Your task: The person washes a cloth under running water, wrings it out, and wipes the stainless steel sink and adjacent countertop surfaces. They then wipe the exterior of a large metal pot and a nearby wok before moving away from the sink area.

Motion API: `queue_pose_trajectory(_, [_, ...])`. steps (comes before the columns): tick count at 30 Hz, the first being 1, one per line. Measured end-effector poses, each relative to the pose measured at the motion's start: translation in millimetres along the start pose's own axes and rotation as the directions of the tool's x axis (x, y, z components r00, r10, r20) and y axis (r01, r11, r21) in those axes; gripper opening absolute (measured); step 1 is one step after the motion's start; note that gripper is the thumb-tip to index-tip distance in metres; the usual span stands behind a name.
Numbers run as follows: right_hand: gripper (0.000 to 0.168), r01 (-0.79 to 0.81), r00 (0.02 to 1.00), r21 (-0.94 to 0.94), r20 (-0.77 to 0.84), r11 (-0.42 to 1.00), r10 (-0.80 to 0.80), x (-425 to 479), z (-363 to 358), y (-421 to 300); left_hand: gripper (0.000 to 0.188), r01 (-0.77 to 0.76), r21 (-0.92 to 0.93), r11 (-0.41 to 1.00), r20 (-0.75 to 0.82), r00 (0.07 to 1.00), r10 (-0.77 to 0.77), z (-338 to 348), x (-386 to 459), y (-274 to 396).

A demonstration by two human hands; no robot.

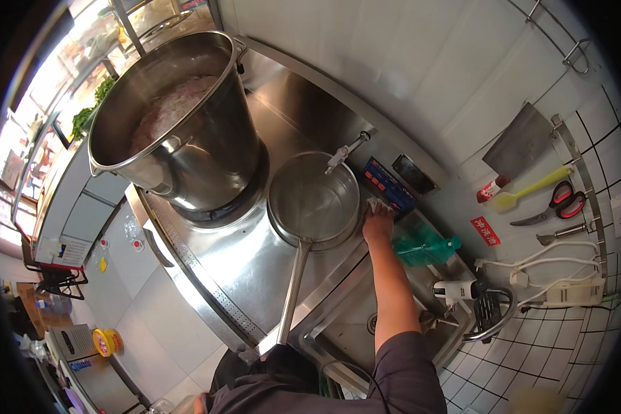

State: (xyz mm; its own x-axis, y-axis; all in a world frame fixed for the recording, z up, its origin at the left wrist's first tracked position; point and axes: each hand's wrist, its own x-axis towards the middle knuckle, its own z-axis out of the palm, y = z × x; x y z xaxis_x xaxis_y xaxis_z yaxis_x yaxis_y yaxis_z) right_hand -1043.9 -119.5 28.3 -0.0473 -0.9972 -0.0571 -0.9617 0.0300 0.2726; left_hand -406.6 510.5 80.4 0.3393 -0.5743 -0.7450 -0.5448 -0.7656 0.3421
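Note:
My right hand [379, 223] presses a crumpled white cloth or wipe [376, 205] onto the steel stove top, beside the blue control panel [388, 182]. Just left of it, a long-handled steel saucepan [314, 199] holding clear liquid sits below a small tap [341, 154]. A tall steel stockpot [207, 139] stands on the burner further left, with reddish contents inside. Only a sliver of my left hand [200, 403] shows at the bottom edge, near a clear plastic container [183, 404]; its grip is hidden.
The saucepan's handle reaches the stove's front edge. A green plastic bottle [424, 247] stands right of my right hand, behind the steel sink [341, 331] and its faucet [502, 321]. A cleaver [522, 142], a spatula [538, 189] and scissors [556, 207] hang on the wall rack.

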Motion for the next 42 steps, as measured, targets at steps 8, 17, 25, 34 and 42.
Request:
queue_pose_trajectory(8, [0.025, 0.121, 0.993, 0.412, -0.047, 0.903, -0.111, -35, -45, 1, 0.033, -0.077, -0.069, 0.995, 0.010, 0.997, 0.078, 10, 14, 4])
queue_pose_trajectory(17, [0.045, 0.155, 0.540, 0.321, -0.819, 0.934, 0.192, -84, -237, 47, 0.032, 0.102, -0.257, 0.961, 0.033, 0.995, -0.097, 28, 9, 22])
queue_pose_trajectory(25, [0.029, 0.029, 0.726, 0.251, -0.671, 0.968, 0.152, -18, -243, 79, 0.041, 0.124, -0.279, 0.952, -0.045, 0.989, -0.142, 39, 15, 36])
queue_pose_trajectory(34, [0.027, 0.111, 0.885, 0.489, -0.445, 0.865, 0.139, -47, -259, 81, 0.042, 0.135, -0.214, 0.968, -0.114, 0.980, -0.161, 34, 36, -2])
queue_pose_trajectory(42, [0.031, 0.372, 0.926, 0.772, -0.344, 0.516, -0.155, -183, -311, -93, 0.036, 0.125, -0.080, 0.989, -0.001, 0.992, -0.126, 2, 79, -32])
